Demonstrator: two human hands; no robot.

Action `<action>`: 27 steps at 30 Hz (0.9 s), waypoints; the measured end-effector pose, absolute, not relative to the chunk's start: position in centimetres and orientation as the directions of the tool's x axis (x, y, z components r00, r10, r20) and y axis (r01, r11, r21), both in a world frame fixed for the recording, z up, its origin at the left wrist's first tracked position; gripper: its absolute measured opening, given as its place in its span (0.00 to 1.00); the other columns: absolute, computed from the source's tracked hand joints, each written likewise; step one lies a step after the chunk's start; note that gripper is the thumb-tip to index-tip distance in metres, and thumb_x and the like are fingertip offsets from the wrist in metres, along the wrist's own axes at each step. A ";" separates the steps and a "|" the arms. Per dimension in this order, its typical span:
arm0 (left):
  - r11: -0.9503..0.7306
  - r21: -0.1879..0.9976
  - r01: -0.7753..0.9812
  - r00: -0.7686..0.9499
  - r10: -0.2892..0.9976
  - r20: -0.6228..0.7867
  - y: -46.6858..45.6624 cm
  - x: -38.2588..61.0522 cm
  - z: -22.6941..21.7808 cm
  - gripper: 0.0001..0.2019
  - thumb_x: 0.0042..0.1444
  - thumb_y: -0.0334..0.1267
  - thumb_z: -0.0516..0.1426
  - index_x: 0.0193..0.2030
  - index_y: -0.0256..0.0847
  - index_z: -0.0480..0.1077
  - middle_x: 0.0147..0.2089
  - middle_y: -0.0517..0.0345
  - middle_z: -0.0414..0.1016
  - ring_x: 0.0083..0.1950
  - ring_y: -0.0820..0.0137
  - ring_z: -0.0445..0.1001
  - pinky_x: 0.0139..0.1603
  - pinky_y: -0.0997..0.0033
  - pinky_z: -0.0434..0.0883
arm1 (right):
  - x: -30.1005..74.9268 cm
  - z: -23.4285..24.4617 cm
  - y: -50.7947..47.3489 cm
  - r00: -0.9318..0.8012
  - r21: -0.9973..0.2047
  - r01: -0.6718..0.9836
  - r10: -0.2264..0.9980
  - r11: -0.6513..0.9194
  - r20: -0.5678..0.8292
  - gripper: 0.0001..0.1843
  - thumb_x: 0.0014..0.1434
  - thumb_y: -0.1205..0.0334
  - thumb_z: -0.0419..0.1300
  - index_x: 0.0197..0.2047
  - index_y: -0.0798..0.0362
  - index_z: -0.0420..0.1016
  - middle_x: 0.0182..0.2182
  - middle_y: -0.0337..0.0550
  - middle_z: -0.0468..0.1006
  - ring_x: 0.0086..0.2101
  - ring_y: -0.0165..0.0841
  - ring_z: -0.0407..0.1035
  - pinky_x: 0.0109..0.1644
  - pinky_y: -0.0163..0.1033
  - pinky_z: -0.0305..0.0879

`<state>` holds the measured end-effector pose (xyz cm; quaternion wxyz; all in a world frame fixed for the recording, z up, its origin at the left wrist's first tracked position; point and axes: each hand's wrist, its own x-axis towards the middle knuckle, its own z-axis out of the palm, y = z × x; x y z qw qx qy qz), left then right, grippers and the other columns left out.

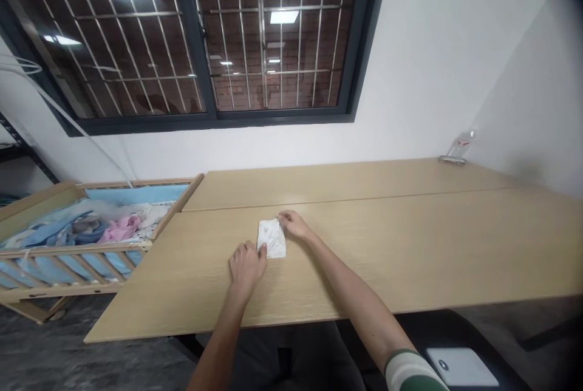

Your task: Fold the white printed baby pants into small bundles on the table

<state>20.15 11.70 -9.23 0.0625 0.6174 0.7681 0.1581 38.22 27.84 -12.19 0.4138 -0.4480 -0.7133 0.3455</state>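
Note:
A small white folded piece [272,239], cloth-like with a faint printed mark near its top, lies flat on the wooden table. I cannot tell whether it is cloth or a soft packet. At its upper right corner my right hand [295,225] is closed in a pinch on the edge. My left hand [248,265] rests on the tabletop to the lower left. Its thumb is stretched out and touches the piece's lower left edge, apart from the other fingers, which are slightly bent.
The pale wooden table [410,239] has a seam along it. A plastic bottle [462,143] and a small flat item [452,160] are at the far right corner. A wooden cot [104,248] with clothes stands left. A white phone [462,367] lies on a black chair [449,327].

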 end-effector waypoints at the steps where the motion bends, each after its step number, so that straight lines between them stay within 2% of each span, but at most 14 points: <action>1: 0.196 0.315 0.929 -0.232 0.969 0.081 12.4 20.1 -9.1 0.27 0.69 0.53 0.45 0.52 0.30 0.71 0.53 0.32 0.76 0.57 0.48 0.75 0.56 0.53 0.67 | 38.0 -12.2 27.6 -0.272 -0.866 0.352 0.924 0.355 0.269 0.16 0.62 0.54 0.60 0.42 0.59 0.80 0.37 0.50 0.82 0.38 0.36 0.74 0.47 0.40 0.69; 3: 0.202 0.314 0.928 -0.227 0.973 0.046 13.7 20.1 -9.0 0.27 0.68 0.53 0.47 0.53 0.28 0.71 0.54 0.30 0.76 0.56 0.46 0.76 0.55 0.53 0.67 | 37.6 -12.1 27.1 -0.284 -0.873 0.351 0.927 0.338 0.244 0.12 0.60 0.57 0.61 0.37 0.58 0.79 0.33 0.46 0.81 0.34 0.34 0.72 0.43 0.38 0.68; 5: 0.186 0.328 0.926 -0.203 0.979 0.019 14.7 20.3 -9.0 0.25 0.67 0.52 0.49 0.53 0.28 0.71 0.54 0.30 0.77 0.56 0.47 0.76 0.54 0.55 0.68 | 37.2 -12.1 26.5 -0.268 -0.879 0.356 0.935 0.319 0.231 0.10 0.58 0.60 0.62 0.38 0.58 0.78 0.32 0.44 0.79 0.32 0.32 0.70 0.39 0.36 0.66; 9: 0.115 0.389 0.914 -0.129 0.992 0.011 15.2 20.2 -8.9 0.19 0.67 0.46 0.50 0.50 0.31 0.71 0.51 0.32 0.79 0.52 0.52 0.79 0.49 0.60 0.69 | 36.5 -11.7 25.0 -0.198 -0.882 0.382 0.957 0.275 0.212 0.11 0.51 0.63 0.67 0.37 0.57 0.75 0.30 0.40 0.75 0.30 0.30 0.66 0.36 0.34 0.63; 11: 0.074 0.432 0.899 -0.099 0.994 0.036 14.6 19.8 -8.7 0.16 0.67 0.44 0.49 0.48 0.34 0.71 0.49 0.35 0.80 0.50 0.54 0.79 0.46 0.62 0.69 | 36.1 -11.3 24.0 -0.180 -0.883 0.392 0.963 0.258 0.201 0.11 0.49 0.63 0.68 0.35 0.56 0.74 0.28 0.37 0.73 0.30 0.30 0.65 0.36 0.34 0.62; 14: 0.003 0.509 0.861 -0.059 0.994 0.094 12.4 18.5 -8.3 0.14 0.67 0.45 0.48 0.42 0.39 0.69 0.42 0.44 0.80 0.44 0.61 0.79 0.43 0.67 0.69 | 35.2 -10.6 21.5 -0.192 -0.886 0.393 0.964 0.247 0.184 0.12 0.48 0.64 0.69 0.34 0.55 0.72 0.28 0.35 0.71 0.30 0.29 0.64 0.36 0.33 0.61; 18: -0.098 0.619 0.779 -0.006 0.986 0.164 6.8 15.2 -8.2 0.15 0.66 0.49 0.46 0.32 0.44 0.62 0.31 0.58 0.72 0.35 0.68 0.73 0.37 0.73 0.67 | 33.1 -10.0 15.5 -0.361 -0.939 0.270 0.926 0.212 0.106 0.13 0.52 0.60 0.68 0.37 0.53 0.69 0.29 0.33 0.69 0.30 0.27 0.61 0.34 0.32 0.57; 20: -0.176 0.735 0.655 0.018 0.976 0.218 3.1 12.7 -8.2 0.16 0.62 0.53 0.50 0.30 0.45 0.60 0.27 0.63 0.65 0.31 0.69 0.68 0.33 0.73 0.66 | 31.6 -9.8 11.6 -0.440 -0.969 0.170 0.894 0.180 0.089 0.17 0.52 0.56 0.69 0.38 0.52 0.68 0.29 0.32 0.68 0.30 0.27 0.60 0.33 0.32 0.56; 23: -0.130 0.772 0.622 0.057 0.991 0.121 -2.5 8.3 -8.1 0.20 0.58 0.57 0.55 0.27 0.44 0.61 0.25 0.65 0.61 0.28 0.71 0.64 0.30 0.74 0.64 | 28.9 -10.0 6.0 -0.546 -0.998 0.004 0.836 0.064 0.052 0.21 0.52 0.50 0.70 0.39 0.50 0.65 0.28 0.31 0.66 0.27 0.26 0.59 0.30 0.31 0.54; 27: -0.025 0.716 0.698 0.069 0.997 -0.033 -8.0 3.1 -8.7 0.24 0.53 0.64 0.56 0.25 0.44 0.64 0.24 0.62 0.65 0.29 0.70 0.64 0.30 0.75 0.66 | 25.2 -12.6 0.9 -0.681 -0.996 -0.039 0.732 -0.082 -0.034 0.25 0.46 0.49 0.73 0.40 0.50 0.66 0.30 0.32 0.70 0.28 0.26 0.60 0.32 0.32 0.56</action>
